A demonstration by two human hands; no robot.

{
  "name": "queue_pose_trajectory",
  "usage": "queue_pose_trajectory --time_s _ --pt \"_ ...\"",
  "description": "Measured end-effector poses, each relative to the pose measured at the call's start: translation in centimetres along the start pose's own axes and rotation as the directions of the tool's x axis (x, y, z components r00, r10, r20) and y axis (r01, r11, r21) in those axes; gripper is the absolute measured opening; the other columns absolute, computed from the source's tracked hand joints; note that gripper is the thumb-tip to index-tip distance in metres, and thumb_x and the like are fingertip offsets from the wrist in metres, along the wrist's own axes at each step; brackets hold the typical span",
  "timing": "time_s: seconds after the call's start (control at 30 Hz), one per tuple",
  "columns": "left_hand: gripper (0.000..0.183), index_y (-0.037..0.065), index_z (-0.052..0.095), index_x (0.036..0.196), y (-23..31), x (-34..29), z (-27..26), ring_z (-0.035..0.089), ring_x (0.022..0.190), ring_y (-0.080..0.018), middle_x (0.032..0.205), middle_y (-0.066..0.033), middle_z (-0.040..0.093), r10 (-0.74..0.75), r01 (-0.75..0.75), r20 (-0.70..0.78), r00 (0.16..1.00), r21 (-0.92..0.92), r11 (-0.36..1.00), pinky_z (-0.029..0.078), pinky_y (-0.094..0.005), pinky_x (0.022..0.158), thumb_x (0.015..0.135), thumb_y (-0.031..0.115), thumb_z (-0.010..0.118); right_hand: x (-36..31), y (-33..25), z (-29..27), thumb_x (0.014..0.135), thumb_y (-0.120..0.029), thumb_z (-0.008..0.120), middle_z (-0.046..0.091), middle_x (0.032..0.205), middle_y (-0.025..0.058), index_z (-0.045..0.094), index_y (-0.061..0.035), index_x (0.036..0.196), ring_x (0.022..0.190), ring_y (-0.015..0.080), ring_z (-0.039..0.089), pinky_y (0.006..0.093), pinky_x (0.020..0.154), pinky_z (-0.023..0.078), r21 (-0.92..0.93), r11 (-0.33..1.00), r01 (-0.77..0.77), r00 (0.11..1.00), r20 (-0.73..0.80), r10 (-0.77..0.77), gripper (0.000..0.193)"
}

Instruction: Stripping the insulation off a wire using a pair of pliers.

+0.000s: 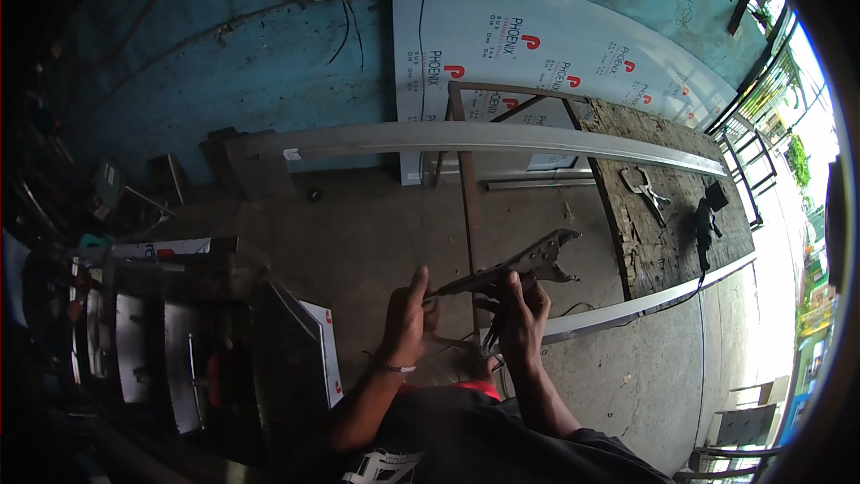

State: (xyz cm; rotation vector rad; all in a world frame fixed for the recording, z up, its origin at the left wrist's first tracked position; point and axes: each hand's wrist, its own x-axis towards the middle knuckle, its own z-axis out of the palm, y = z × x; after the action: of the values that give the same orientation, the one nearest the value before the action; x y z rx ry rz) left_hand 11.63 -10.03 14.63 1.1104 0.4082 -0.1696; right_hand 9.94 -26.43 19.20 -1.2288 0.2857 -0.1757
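A metal locking C-clamp [536, 258] is held up in front of me, its wide jaws pointing to the right. My right hand [520, 309] is wrapped round the clamp's handles below the jaws, thumb on top. At the handle's tail end, my left hand [411, 309] is closed with its thumb raised; the fingers there are partly hidden. Beyond, a second locking clamp [647, 194] lies on the worn wooden board [618, 139]. Near it on the board is a black tool with a cord [708, 222], its kind unclear.
A long grey metal bar [502, 135] crosses the metal frame [468, 206] and the board. Another light metal bar [618, 311] runs along the near side. Film-covered sheet panels [573, 54] lean on the blue wall [269, 63]. Dark machinery [193, 350] stands at left.
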Motion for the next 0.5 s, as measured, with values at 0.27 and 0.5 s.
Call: queue_pose_trajectory --time_s 0.27,0.5 --pt "0.053 0.007 0.045 0.066 -1.1 2.6 -2.0 0.041 0.050 -0.0176 0.057 -0.0021 0.039 -0.096 0.111 0.164 0.982 -0.086 0.990 0.035 -0.0342 0.050 0.102 0.044 0.056 0.6 0.5 0.1 0.102 -0.026 0.061 0.069 0.091 0.0124 0.061 0.0071 0.099 0.082 0.0177 0.068 0.0393 0.077 0.062 0.015 1.000 0.016 1.000 -0.013 -0.016 0.033" --pt "0.061 0.012 0.037 0.063 -1.2 1.2 0.2 0.029 0.046 -0.0161 0.056 0.0027 0.022 0.042 -0.040 -0.008 0.999 0.146 0.989 0.024 -0.0341 0.049 0.100 0.057 0.053 0.7 0.6 0.2 0.102 -0.026 0.060 0.070 0.090 0.0152 0.062 0.0077 0.097 0.082 0.0206 0.070 0.0387 0.078 0.061 0.011 1.000 0.001 1.000 0.026 -0.001 0.034"
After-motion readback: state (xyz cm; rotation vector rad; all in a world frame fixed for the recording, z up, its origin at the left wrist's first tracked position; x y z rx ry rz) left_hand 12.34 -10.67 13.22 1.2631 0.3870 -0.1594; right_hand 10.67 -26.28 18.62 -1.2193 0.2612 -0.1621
